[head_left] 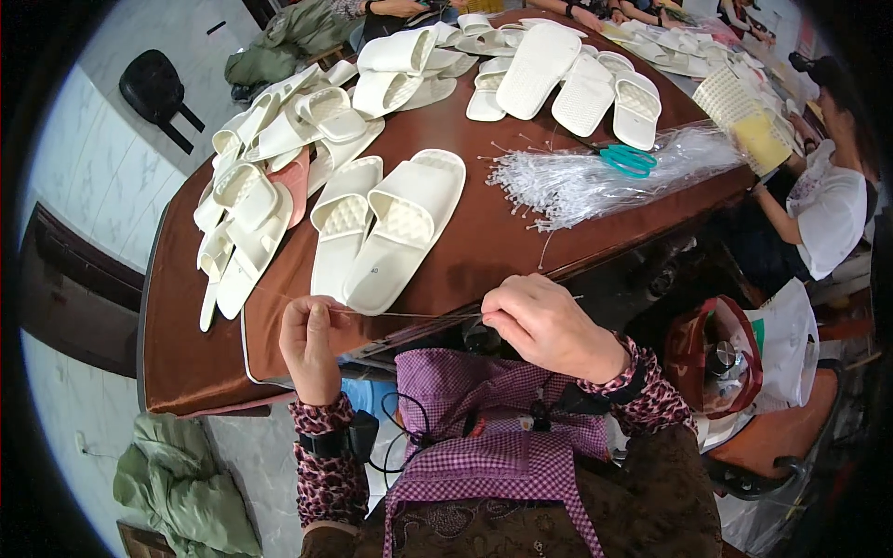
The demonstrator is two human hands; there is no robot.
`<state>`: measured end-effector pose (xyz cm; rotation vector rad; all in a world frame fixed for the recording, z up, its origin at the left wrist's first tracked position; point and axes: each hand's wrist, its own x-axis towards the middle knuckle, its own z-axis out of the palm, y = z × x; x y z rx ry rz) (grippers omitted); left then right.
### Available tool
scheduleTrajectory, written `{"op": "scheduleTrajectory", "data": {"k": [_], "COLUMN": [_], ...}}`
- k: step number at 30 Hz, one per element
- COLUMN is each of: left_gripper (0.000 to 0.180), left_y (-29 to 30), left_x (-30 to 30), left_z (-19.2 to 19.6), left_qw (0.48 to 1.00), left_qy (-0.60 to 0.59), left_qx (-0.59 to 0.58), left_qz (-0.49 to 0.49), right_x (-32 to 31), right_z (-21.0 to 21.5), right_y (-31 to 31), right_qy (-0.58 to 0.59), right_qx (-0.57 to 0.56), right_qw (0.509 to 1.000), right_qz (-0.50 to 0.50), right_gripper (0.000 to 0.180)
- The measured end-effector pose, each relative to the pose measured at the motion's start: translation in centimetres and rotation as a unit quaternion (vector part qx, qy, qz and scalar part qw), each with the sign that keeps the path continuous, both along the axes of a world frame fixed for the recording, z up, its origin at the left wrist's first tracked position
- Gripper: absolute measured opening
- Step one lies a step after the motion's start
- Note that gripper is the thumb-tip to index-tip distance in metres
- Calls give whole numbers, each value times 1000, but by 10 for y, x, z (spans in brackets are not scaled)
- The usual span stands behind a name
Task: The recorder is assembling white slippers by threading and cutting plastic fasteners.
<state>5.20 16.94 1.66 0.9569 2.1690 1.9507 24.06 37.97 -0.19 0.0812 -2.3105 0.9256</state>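
Hands are doing the fiddly bit here: the left hand (310, 342) and right hand (544, 325) are each pinching one end of a thin clear plastic strand (409, 314), grip clamped shut on it, stretching it level just over the near edge of the brown desk (484, 242). Right behind the strand, a pair of white slippers (386, 228) is lying flat on the desk, with a bundle of clear strands (595, 181) and teal scissors (628, 160) sitting further back, and more white slippers piling up on the left.
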Motion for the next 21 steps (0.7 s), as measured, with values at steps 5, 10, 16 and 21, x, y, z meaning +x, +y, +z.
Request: {"op": "scheduleTrajectory", "data": {"k": [5, 10, 16, 21], "left_gripper": [13, 8, 27, 13], "left_y": [13, 23, 36, 23], "left_x": [-9, -28, -20, -21], "left_z": [24, 24, 22, 21], "left_qw": [960, 909, 954, 969], "left_qy": [-238, -339, -291, -240], "left_qx": [122, 180, 63, 40], "left_qz": [-82, -159, -38, -50], "right_x": [-11, -17, -14, -20], "right_z": [5, 10, 13, 14], "right_y": [6, 13, 17, 13], "right_qy": [14, 14, 5, 3], "right_qx": [48, 100, 184, 187], "right_qw": [999, 995, 983, 982], "right_qz": [-9, 4, -26, -35], "right_gripper": [7, 7, 3, 12]}}
